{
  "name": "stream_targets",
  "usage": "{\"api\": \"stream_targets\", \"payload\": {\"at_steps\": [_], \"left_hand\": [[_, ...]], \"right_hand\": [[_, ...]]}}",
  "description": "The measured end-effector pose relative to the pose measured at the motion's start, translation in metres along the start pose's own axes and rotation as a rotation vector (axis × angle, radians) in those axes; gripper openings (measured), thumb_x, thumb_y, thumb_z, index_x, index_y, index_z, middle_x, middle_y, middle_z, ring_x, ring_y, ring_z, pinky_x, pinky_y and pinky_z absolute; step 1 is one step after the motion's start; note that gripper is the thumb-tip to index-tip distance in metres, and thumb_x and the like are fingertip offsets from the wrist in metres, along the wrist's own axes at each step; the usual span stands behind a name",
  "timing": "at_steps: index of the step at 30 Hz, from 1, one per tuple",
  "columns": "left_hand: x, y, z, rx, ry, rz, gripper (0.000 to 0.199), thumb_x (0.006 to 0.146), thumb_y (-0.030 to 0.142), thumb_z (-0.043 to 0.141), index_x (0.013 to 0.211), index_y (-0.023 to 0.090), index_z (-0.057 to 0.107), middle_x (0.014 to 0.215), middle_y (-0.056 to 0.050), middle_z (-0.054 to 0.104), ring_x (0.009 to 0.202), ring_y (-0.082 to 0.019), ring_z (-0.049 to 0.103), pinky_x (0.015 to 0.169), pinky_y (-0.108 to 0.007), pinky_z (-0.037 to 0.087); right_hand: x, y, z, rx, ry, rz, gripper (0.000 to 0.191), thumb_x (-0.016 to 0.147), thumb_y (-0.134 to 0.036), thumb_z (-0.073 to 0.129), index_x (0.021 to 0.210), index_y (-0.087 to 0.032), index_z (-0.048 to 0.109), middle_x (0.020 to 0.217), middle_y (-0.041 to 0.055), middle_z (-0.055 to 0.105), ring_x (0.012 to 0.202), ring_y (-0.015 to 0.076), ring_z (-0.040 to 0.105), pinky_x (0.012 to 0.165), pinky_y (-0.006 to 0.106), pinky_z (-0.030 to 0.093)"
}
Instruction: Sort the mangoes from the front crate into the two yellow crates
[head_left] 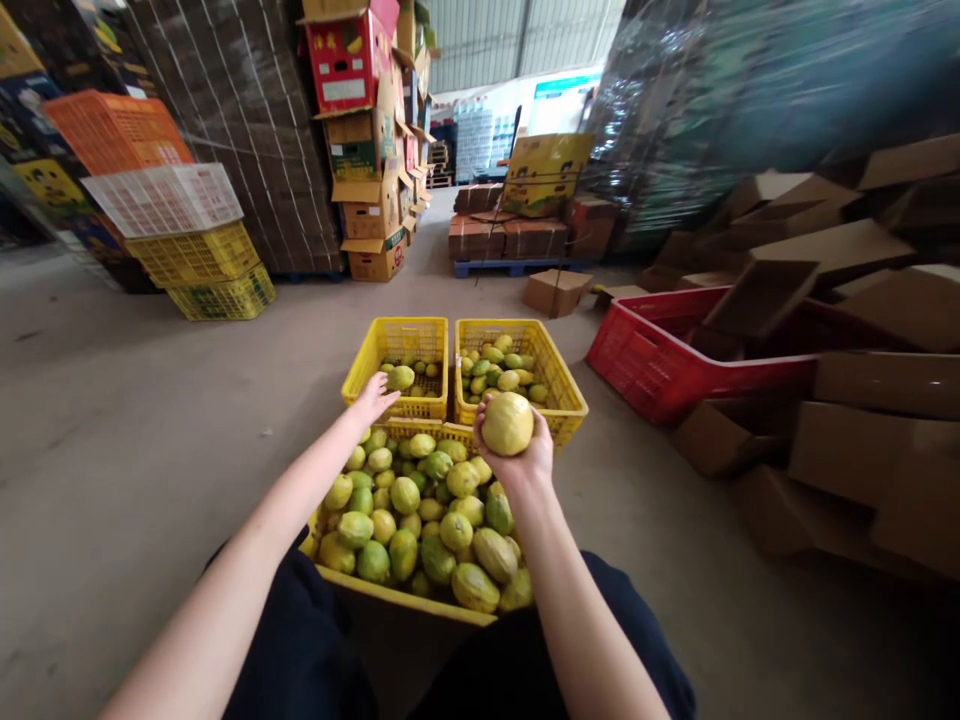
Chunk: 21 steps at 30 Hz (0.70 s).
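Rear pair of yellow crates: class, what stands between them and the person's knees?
The front yellow crate, heaped with green and yellow fruit, as the head view shows.

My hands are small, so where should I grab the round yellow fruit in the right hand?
Probably by its upper sides, coming from above with your grip open wide. The yellow fruit sits in the right hand, which cups it from below and leaves its round top bare, with no handle to pinch.

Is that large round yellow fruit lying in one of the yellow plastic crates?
No, the large round yellow fruit sits in the person's upturned right hand.
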<state>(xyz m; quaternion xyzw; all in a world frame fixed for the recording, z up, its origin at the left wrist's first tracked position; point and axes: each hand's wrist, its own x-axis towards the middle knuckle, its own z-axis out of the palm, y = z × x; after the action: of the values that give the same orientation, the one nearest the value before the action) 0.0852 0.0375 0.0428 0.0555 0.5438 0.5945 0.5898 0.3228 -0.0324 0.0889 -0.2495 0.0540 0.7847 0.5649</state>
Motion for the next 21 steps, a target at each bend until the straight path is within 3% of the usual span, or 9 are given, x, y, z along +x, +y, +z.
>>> {"api": "stream_targets", "payload": {"at_steps": [2,6,10,16,18,19,21], "left_hand": [[-0.003,-0.01,-0.009,0.025,-0.009,-0.005,0.019,0.098,0.02,0.05,0.114,0.02,0.06,0.11,-0.01,0.065,0.079,-0.012,0.069,0.065,-0.019,0.058],[-0.023,-0.049,-0.042,0.122,-0.054,-0.128,0.017,0.092,0.011,0.053,0.102,0.013,0.066,0.094,-0.012,0.068,0.075,-0.02,0.071,0.066,-0.028,0.059],[-0.043,-0.074,-0.055,0.151,-0.105,-0.208,0.018,0.091,0.01,0.051,0.097,0.012,0.067,0.084,-0.01,0.07,0.068,-0.02,0.07,0.064,-0.029,0.057],[-0.05,-0.059,-0.058,0.098,-0.133,-0.196,0.02,0.093,0.011,0.045,0.095,0.013,0.065,0.076,-0.006,0.07,0.063,-0.017,0.07,0.059,-0.026,0.055],[-0.052,-0.048,-0.064,0.063,-0.102,-0.168,0.02,0.091,0.01,0.045,0.097,0.013,0.064,0.074,-0.005,0.069,0.061,-0.016,0.069,0.057,-0.025,0.055],[-0.053,-0.043,-0.067,0.041,-0.089,-0.15,0.02,0.09,0.009,0.046,0.098,0.013,0.064,0.073,-0.004,0.069,0.061,-0.016,0.069,0.057,-0.025,0.055],[-0.055,-0.033,-0.074,0.001,-0.07,-0.123,0.024,0.087,0.007,0.047,0.101,0.014,0.065,0.074,-0.004,0.069,0.061,-0.016,0.069,0.057,-0.025,0.055]], "right_hand": [[0.003,-0.001,-0.002,-0.011,0.001,0.001,0.03,0.086,-0.034,0.043,0.098,-0.02,0.067,0.072,0.0063,0.073,0.067,0.0193,0.069,0.056,0.027,0.06],[0.008,0.004,-0.009,-0.05,0.018,0.003,0.028,0.086,-0.035,0.043,0.097,-0.021,0.065,0.074,0.0055,0.074,0.067,0.0197,0.07,0.057,0.03,0.061],[0.013,0.026,-0.021,-0.163,0.061,0.095,0.025,0.087,-0.037,0.044,0.093,-0.022,0.063,0.072,0.0043,0.072,0.062,0.0202,0.069,0.054,0.032,0.059],[0.015,0.091,-0.075,-0.479,0.158,0.387,0.013,0.084,-0.034,0.06,0.082,-0.021,0.06,0.063,0.0022,0.068,0.055,0.019,0.065,0.049,0.033,0.057],[0.011,0.112,-0.097,-0.552,0.09,0.503,0.014,0.077,-0.031,0.07,0.077,-0.023,0.058,0.058,0.0002,0.065,0.055,0.0207,0.064,0.049,0.037,0.057],[0.009,0.12,-0.104,-0.569,0.046,0.517,0.017,0.072,-0.026,0.074,0.075,-0.024,0.057,0.054,-0.002,0.062,0.055,0.0212,0.064,0.05,0.039,0.057],[0.01,0.127,-0.108,-0.495,-0.065,0.373,0.023,0.067,-0.02,0.077,0.073,-0.025,0.055,0.052,-0.0053,0.057,0.055,0.0211,0.062,0.053,0.043,0.058]]}}
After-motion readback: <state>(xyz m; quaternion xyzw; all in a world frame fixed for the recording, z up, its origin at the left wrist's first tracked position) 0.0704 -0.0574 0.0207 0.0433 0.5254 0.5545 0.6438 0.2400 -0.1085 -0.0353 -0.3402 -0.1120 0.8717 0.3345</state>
